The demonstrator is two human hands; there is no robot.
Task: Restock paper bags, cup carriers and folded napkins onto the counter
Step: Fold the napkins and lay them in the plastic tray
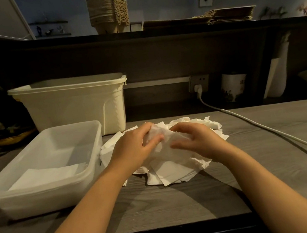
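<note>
Over the grey counter (179, 201), your left hand (133, 148) and right hand (196, 140) pinch a single white napkin (165, 152) between curled fingers and thumbs. You hold it just above the loose pile of napkins (168, 173) beside the white tray (47, 193), where a few folded napkins (45, 175) already lie flat. The tissue looks featherlight, limp and easily torn, so take it by its edges or corners with your fingertips and crease it gently; a hard tug would likely rip it. Cup carriers (107, 12) and paper bags (229, 15) sit stacked on the upper shelf (176, 29) behind.
</note>
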